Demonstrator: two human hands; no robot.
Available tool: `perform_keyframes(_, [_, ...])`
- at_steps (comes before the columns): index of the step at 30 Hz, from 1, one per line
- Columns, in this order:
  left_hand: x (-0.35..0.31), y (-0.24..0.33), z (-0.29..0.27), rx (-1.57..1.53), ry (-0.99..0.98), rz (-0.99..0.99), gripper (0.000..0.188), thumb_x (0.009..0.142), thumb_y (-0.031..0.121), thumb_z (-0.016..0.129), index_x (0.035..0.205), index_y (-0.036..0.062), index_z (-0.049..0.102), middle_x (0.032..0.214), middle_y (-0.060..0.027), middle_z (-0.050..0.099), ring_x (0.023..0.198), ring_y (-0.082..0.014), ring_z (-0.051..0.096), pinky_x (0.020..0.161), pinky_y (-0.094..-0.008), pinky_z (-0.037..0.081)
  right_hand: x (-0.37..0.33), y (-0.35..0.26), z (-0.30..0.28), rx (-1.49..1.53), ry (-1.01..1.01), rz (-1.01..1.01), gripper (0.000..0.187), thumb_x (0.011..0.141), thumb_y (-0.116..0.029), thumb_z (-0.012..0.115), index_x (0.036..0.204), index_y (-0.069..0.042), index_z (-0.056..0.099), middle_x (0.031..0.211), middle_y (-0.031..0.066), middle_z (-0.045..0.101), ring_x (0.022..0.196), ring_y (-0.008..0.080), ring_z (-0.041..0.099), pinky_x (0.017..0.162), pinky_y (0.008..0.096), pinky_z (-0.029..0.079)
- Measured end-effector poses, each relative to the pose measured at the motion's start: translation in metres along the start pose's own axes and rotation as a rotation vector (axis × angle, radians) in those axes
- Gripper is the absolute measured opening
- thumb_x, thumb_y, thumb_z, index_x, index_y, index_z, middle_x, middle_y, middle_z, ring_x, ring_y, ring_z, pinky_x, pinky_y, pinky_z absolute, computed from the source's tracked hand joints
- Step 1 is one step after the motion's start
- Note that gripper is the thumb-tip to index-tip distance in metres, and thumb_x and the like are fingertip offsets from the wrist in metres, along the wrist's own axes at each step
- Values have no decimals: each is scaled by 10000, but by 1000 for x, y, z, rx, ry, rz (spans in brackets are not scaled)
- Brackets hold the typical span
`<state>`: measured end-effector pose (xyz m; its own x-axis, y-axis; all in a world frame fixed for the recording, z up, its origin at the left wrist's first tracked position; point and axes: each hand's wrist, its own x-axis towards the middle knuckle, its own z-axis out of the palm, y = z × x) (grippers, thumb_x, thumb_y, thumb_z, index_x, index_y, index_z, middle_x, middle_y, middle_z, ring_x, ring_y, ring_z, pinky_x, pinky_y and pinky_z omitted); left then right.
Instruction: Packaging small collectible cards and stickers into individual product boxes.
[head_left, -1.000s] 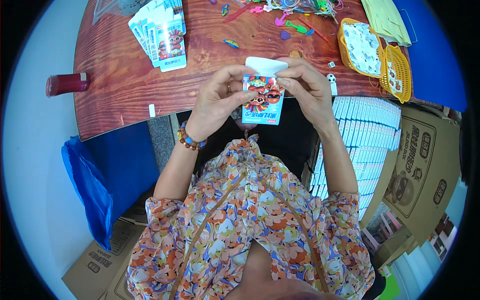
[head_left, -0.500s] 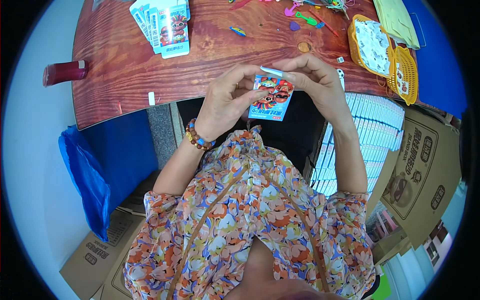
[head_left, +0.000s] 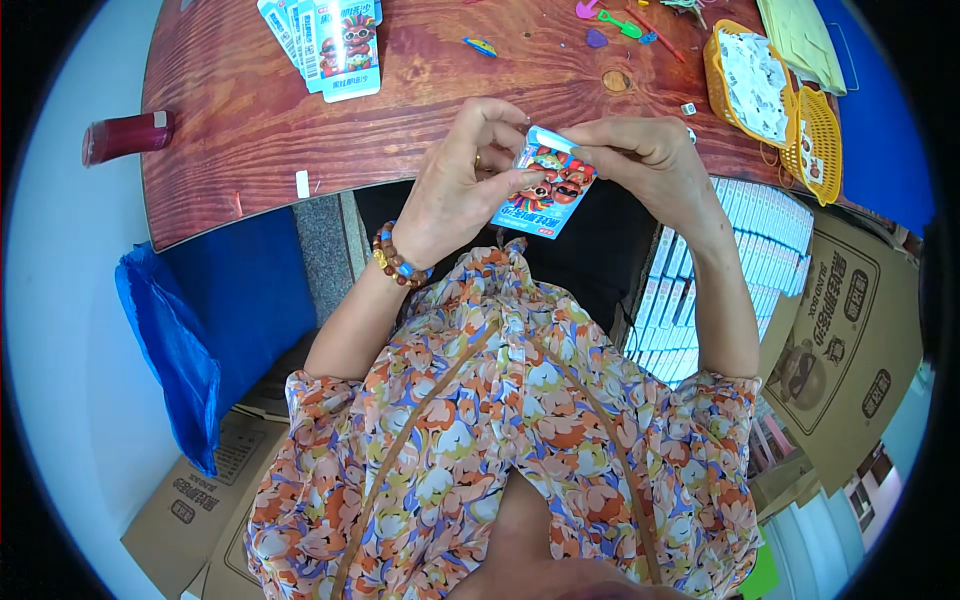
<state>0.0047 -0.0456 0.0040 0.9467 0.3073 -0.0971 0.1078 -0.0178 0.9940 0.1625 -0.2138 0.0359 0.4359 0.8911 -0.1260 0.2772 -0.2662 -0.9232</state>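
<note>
A small blue cardboard box (head_left: 545, 205) with colourful cartoon figures hangs just past the near edge of the table, above my lap. My left hand (head_left: 470, 180) grips its left side, with the thumb lying across the printed face. My right hand (head_left: 640, 165) pinches the top right corner by the box's flap (head_left: 552, 138), which stands partly up. The inside of the box cannot be seen. Around my left wrist is a beaded bracelet (head_left: 400, 262).
Flat blue cartons (head_left: 348, 50) lie fanned at the far left of the wooden table (head_left: 240, 120), near a dark red bottle (head_left: 125, 138). Yellow baskets (head_left: 750, 85) with small packets stand right. Rows of packed boxes (head_left: 760, 225) and a brown carton (head_left: 840, 320) sit at my right.
The box has tilted, its lower edge swinging slightly left. My right hand has shifted a little to the right along the flap, while my left hand keeps its hold.
</note>
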Motion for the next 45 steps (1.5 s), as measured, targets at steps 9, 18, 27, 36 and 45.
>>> perform_keyframes(9, [-2,-6,3,81,-39,27,481,842,116,772,1230,45,496,957,-86,674,816,-142,683,708,-291,545,-3,9,1,-241,22,-197,213,885,-52,705,1091,-5,726,946,81,756,876,138,716,745,265,553])
perform_keyframes(18, [-6,-9,6,135,-44,4,480,843,95,761,1263,59,530,930,-61,664,823,-120,668,729,-271,541,-10,9,4,-405,-25,-340,206,862,-41,703,1063,1,712,975,127,732,881,280,725,745,320,571])
perform_keyframes(27, [-13,-17,19,-51,-2,-17,460,851,15,723,1291,67,600,952,-57,673,815,-97,658,732,-256,539,-32,14,23,-580,133,-382,287,866,-52,708,1149,-11,694,1078,139,715,957,284,713,812,326,569])
perform_keyframes(36, [-10,-21,23,-74,-15,-66,321,869,23,716,1187,28,670,976,-66,677,843,-112,682,740,-251,547,-46,41,29,-122,228,-206,275,860,-41,718,1132,0,708,1146,119,705,1048,198,670,880,301,540])
perform_keyframes(45, [-6,-20,28,-90,-40,-4,356,878,9,696,1230,41,650,989,-44,642,872,-105,666,758,-242,531,-50,39,16,379,198,2,223,885,17,671,1102,19,717,1234,117,664,1042,162,659,895,270,536])
